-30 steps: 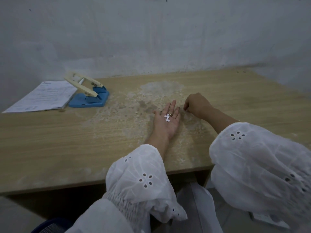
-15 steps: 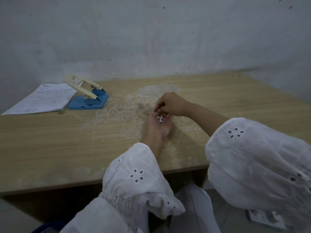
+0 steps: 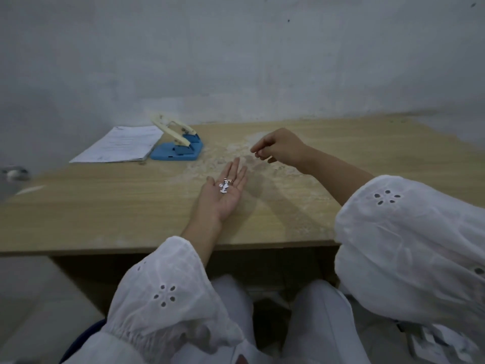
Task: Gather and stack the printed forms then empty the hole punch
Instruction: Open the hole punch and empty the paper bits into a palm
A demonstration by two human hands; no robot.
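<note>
Left hand (image 3: 223,197) lay palm-up near the desk (image 3: 105,206) front edge, fingers straight, carrying paper chads (image 3: 224,187). Right hand (image 3: 282,148) hovered beyond, fingers curled; contents indeterminable.

On table (image 3: 105,206) — forms (image 3: 120,147) left, punch (image 3: 178,151) right

upturned left hand (image 3: 220,202), paper dots (image 3: 223,187) on palm

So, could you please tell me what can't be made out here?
All in the head view:
Paper dots on the left hand: too small to count.
Right hand: whether its curled fingers pinch another dot; too small.
Printed forms: text too small and blurred.
Hole punch: any contents, hidden by its blue base.
Grey object at the left edge: blurred, cut off.
</note>
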